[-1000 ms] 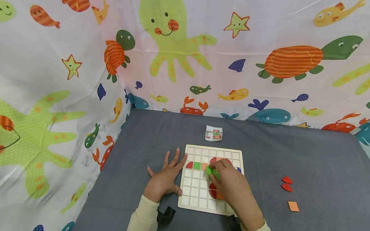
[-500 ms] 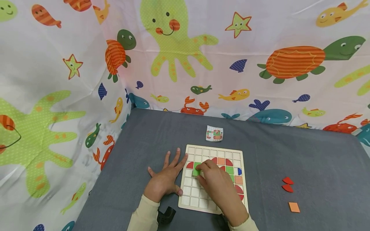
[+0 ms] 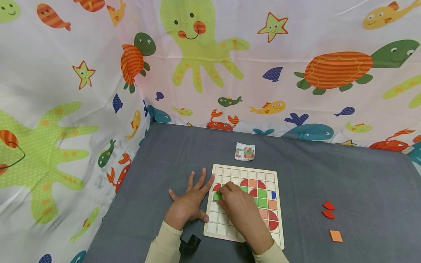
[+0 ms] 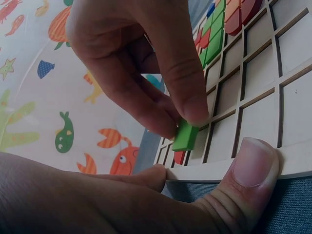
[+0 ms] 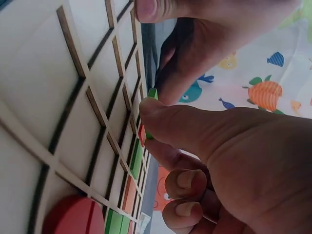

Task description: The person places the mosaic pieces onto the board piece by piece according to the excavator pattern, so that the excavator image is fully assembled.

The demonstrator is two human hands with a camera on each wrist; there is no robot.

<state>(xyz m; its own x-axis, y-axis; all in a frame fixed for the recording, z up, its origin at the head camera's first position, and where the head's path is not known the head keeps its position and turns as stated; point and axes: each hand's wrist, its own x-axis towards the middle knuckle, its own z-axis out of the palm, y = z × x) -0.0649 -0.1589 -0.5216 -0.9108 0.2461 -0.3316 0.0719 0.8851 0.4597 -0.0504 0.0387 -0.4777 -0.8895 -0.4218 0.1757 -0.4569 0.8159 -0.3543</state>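
A pale wooden grid board lies on the grey cloth, with red, green, orange and blue tiles set in some of its squares. My right hand pinches a green square tile between thumb and fingers. The tile is over the board's left column, just nearer than a red rounded tile; in the left wrist view it looks tilted. Fingers spread, my left hand rests at the board's left edge, its thumb on the wooden rim. Part of the board's middle is hidden behind my right hand.
Beyond the board lies a small printed card with a coloured grid pattern. To the right are two loose red tiles and an orange square tile. Behind the table hangs a sea-animal curtain.
My right hand has moved left across the board with the green tile, from near the middle to the left column. Tiles it covered before now show. My left hand stays in place.
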